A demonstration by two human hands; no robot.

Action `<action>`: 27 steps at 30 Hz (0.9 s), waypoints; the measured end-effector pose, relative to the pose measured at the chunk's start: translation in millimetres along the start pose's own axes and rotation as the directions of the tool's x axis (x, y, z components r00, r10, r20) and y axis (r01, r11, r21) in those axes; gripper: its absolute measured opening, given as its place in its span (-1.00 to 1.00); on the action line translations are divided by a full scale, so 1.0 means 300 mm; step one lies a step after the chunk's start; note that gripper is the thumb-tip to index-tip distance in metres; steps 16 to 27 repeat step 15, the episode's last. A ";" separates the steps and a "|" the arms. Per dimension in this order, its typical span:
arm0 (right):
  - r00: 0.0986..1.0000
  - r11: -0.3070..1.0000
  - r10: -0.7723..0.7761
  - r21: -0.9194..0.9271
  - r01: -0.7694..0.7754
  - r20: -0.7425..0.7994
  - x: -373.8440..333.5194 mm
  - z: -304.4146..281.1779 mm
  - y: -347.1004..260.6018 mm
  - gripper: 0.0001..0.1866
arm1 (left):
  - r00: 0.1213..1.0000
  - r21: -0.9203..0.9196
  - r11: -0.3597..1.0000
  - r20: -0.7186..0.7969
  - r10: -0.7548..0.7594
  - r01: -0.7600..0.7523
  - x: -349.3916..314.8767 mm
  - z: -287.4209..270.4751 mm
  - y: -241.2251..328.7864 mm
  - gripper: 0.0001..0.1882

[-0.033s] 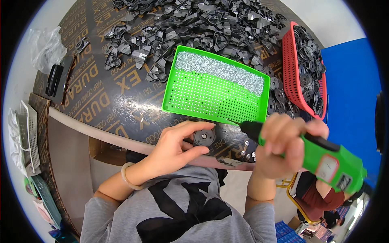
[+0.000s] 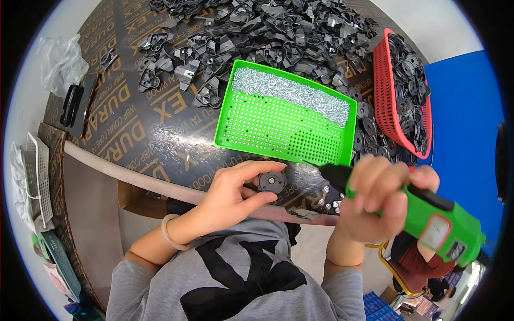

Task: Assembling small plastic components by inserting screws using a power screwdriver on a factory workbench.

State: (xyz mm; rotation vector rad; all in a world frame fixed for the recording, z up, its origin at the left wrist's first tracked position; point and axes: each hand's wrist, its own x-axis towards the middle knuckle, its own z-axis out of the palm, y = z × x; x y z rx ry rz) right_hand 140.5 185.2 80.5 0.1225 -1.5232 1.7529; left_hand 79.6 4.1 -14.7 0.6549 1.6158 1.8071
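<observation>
My left hand [image 2: 235, 187] pinches a round black plastic part [image 2: 272, 182] between thumb and fingers at the table's near edge. A small light-coloured piece shows at the part's centre. My right hand [image 2: 377, 198] is wrapped round a green electric screwdriver [image 2: 439, 227] with a black nose. Its thin bit points left and lies over the near rim of a green perforated tray [image 2: 218, 120], apart from the round part. Silvery screws [image 2: 289, 91] fill the far strip of that tray. Small metal pieces [image 2: 327, 203] sit on the table just left of my right hand.
Many angular black plastic parts [image 2: 262, 32] are heaped across the far table. A red basket [image 2: 383, 91] full of round black parts stands at the right, with more discs [image 2: 369, 128] beside it. A clear plastic bag [image 2: 61, 64] lies far left. Another person's sleeve [image 2: 423, 259] shows lower right.
The screwdriver and my right hand have shifted slightly right and toward me. The round part in my left hand has moved a touch to the right.
</observation>
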 end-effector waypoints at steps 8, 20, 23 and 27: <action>0.963 0.992 0.016 0.114 -0.049 0.271 -0.083 -0.033 -0.013 -0.49 | 0.993 0.087 0.992 0.066 -0.096 0.090 0.011 0.016 0.029 -0.50; 0.967 0.994 0.084 0.054 -0.100 0.242 -0.103 -0.028 -0.004 -0.51 | 0.986 -0.019 0.988 0.055 -0.155 0.156 0.001 0.017 0.001 -0.50; 0.967 0.994 0.084 0.054 -0.100 0.242 -0.103 -0.028 -0.004 -0.51 | 0.986 -0.019 0.988 0.055 -0.155 0.156 0.001 0.017 0.001 -0.50; 0.967 0.994 0.084 0.054 -0.100 0.242 -0.103 -0.028 -0.004 -0.51 | 0.986 -0.019 0.988 0.055 -0.155 0.156 0.001 0.017 0.001 -0.50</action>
